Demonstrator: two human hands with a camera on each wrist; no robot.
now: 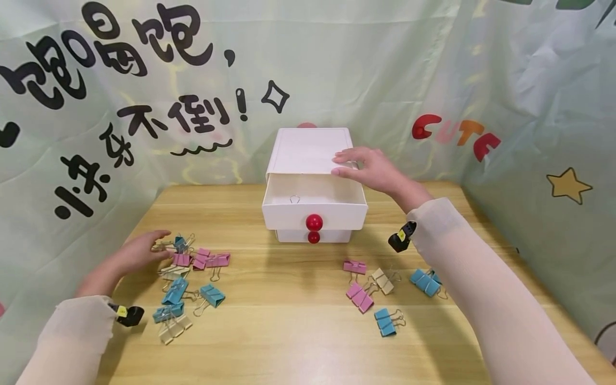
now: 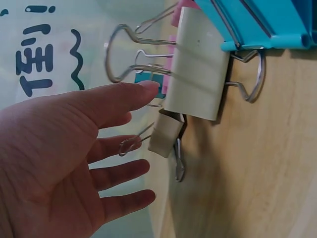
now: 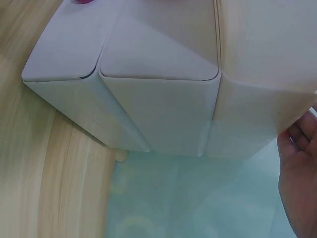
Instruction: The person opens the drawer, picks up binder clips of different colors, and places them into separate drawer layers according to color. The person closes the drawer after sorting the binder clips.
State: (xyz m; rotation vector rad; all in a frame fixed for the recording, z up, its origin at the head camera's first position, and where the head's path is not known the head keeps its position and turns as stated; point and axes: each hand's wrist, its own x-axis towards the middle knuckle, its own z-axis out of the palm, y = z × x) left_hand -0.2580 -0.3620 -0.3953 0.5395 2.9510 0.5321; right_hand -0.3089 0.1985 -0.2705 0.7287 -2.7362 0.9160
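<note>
My left hand (image 1: 139, 254) is beside the left cluster of binder clips, its fingers loosely extended. In the left wrist view, the thumb lies near a cream binder clip (image 2: 198, 64), and one finger is by the wire handle of a smaller beige clip (image 2: 166, 134); whether they touch is unclear. A white two-drawer box (image 1: 313, 152) stands at the table's back, its upper drawer (image 1: 289, 216) pulled out with a thin wire shape visible inside. My right hand (image 1: 368, 167) rests at the box's top right edge, fingers extended. The right wrist view shows that hand against the box's side.
Pink clips (image 1: 218, 260) and blue clips (image 1: 212, 294) lie at the left. On the right are more pink (image 1: 360, 298), cream (image 1: 382, 281) and blue clips (image 1: 425, 282). Red knobs (image 1: 314, 222) front the drawers. A printed cloth (image 1: 375, 64) hangs behind the wooden table (image 1: 289, 331).
</note>
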